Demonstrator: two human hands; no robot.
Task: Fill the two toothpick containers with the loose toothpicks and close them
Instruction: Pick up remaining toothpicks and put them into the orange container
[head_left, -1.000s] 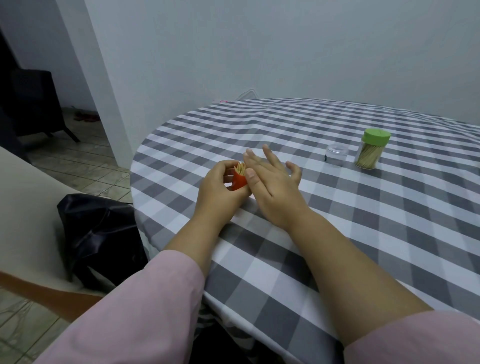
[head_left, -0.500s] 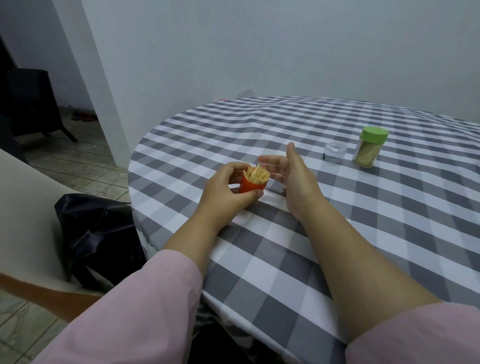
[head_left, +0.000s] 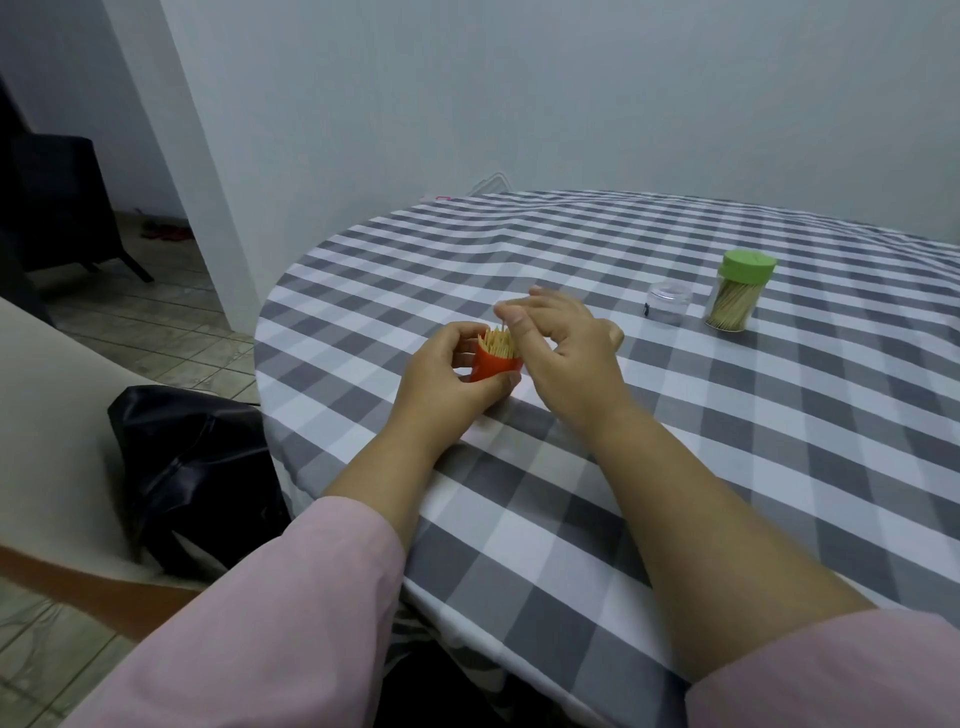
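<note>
Green-capped container (head_left: 740, 293) right of centre looks done; left hand (head_left: 447, 376) grips the packed orange container (head_left: 497, 359), right hand (head_left: 558, 345) pinches a toothpick (head_left: 506, 306); capping remains.

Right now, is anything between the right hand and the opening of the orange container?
Nothing visible. The right hand pinches a toothpick directly above the open orange container, which the left hand holds.

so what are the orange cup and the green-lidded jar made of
Orange cup: likely matte opaque plastic, with uniform colour and no visible gloss. Green-lidded jar: clear body, plastic or glass, since the toothpicks show through; its green lid looks like smooth opaque plastic.
</note>
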